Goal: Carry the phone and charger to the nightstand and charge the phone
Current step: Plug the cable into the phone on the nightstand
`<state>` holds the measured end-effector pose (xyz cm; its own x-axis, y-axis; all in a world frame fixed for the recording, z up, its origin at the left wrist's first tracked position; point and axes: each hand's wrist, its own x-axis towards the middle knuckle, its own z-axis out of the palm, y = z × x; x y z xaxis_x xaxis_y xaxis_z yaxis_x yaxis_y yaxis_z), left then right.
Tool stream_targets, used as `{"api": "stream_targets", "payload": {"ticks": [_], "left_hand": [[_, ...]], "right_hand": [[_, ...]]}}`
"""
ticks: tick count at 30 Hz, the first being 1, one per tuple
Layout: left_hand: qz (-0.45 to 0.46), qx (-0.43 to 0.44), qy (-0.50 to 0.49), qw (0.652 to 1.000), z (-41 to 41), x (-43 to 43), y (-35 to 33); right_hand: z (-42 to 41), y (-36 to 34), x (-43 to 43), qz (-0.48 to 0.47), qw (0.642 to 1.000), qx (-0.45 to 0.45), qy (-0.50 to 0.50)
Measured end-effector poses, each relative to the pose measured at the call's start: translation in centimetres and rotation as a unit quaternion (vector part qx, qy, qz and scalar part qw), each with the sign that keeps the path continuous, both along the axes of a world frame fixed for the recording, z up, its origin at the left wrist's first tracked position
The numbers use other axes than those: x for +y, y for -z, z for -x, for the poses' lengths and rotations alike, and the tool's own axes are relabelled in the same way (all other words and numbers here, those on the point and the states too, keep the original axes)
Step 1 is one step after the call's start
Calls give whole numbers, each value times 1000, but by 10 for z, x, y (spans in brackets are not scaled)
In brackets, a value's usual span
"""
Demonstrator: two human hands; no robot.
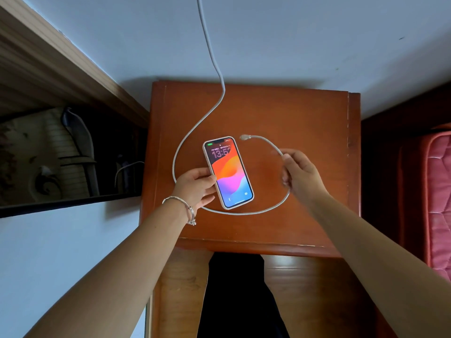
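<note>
Phone (228, 172): one, in a pale case, screen lit and facing up, over the middle of the desk (305, 113).
Left grip (195, 185): grasps the phone at its left edge, thumb on the rim; whether the phone lies flat on the desk or is raised off it cannot be told.
Charging cable (234, 213): one, white; it comes down from the top of the view onto the desk and loops once around the phone.
Connector (244, 137): one free end, just beside the phone's top right corner, not plugged in.
Right grip (301, 175): pinches the cable a little behind the connector; the hand is slightly blurred.
Bracelet (181, 203): silver, on the left wrist; one band or two cannot be told.
Desk: one, reddish-brown wood, set against the pale wall.
Mattress (439, 191): one, pink, at the right edge.
</note>
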<state>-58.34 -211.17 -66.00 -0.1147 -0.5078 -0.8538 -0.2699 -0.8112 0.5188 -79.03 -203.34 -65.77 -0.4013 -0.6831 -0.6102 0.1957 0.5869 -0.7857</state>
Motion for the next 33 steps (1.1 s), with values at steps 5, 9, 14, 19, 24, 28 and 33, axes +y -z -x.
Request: {"api": "stream_targets", "payload": {"ticks": [5, 9, 14, 19, 24, 28, 33], "left_hand": [[17, 18, -11, 1000, -8, -3, -23], [51, 21, -12, 998, -15, -6, -36], [63, 27, -28, 997, -20, -7, -42], [41, 39, -91, 994, -16, -10, -42], [38, 47, -139, 988, -15, -8, -39], [28, 50, -161, 985, -17, -3, -38], [15, 60, -181, 982, -20, 1, -36]], "right_hand": [[5, -22, 2, -6, 996, -88, 16], [4, -31, 13, 34, 998, -42, -40], [1, -32, 20, 11, 992, -121, -17], [-10, -26, 28, -24, 997, -17, -77], [-14, -21, 33, -25, 994, -75, -74], [-19, -19, 33, -54, 990, -108, -66], [-25, -23, 35, -12, 990, -42, -132]]}}
